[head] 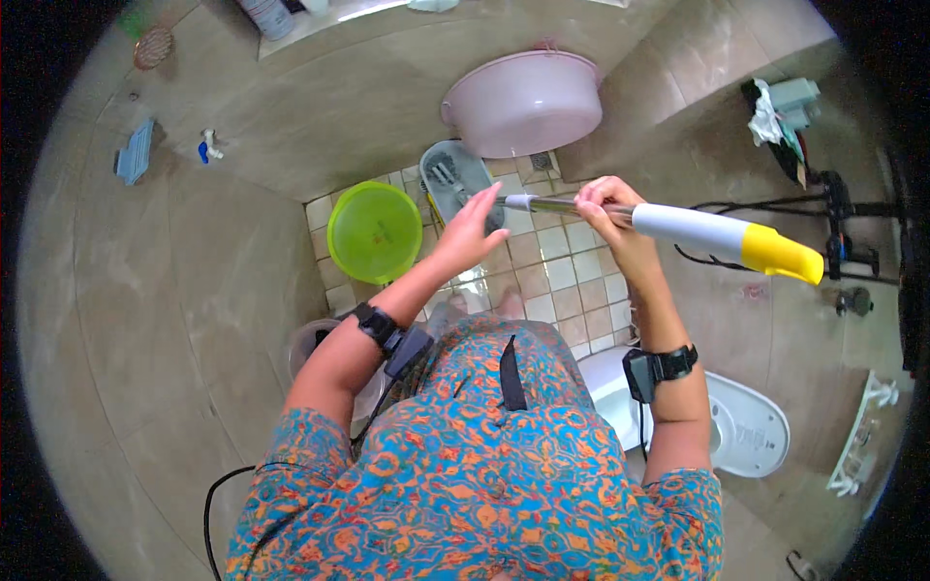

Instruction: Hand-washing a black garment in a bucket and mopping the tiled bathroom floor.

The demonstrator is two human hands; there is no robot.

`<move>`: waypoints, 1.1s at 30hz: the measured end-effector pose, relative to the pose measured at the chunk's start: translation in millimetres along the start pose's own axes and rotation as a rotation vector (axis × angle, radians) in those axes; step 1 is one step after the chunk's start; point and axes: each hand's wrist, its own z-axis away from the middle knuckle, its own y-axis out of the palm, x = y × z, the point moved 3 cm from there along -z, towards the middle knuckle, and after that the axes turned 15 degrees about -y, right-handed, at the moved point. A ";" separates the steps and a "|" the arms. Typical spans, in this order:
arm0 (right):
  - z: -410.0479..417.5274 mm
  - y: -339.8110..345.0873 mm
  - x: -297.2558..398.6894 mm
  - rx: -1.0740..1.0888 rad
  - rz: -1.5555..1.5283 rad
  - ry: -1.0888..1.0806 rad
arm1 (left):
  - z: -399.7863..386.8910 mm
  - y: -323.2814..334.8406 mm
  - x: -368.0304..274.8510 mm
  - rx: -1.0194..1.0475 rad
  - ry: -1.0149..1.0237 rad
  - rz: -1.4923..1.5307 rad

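Observation:
My right hand [614, 221] is closed around the metal shaft of a long-handled mop [690, 226], whose white grip ends in a yellow tip at the right. The shaft slants down to the left, towards a grey-blue mop bucket [452, 163] on the tiled floor. Beside the shaft's far part is my left hand [471, 236], its fingers extended and the thumb apart, with nothing held in it. The mop's lower end is partly hidden behind my left hand, so its head cannot be made out clearly.
A green plastic basin [374, 232] stands on the floor to the left. A large pink tub [527, 105] rests against the back wall. At the lower right is a white toilet [748, 425]. A translucent bucket [301, 341] stands behind my left arm. A blue-handled tap [209, 147] projects from the left wall.

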 end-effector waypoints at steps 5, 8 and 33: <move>20.1 -11.2 52.6 -0.020 0.112 -0.076 | -18.0 32.1 -55.3 0.035 0.287 -0.017; 34.0 -11.3 81.5 -0.073 0.133 -0.169 | -18.7 60.4 -57.5 0.123 0.280 0.022; 87.7 -94.8 53.3 0.873 2.068 0.545 | -32.0 161.5 18.5 0.333 -0.054 -0.004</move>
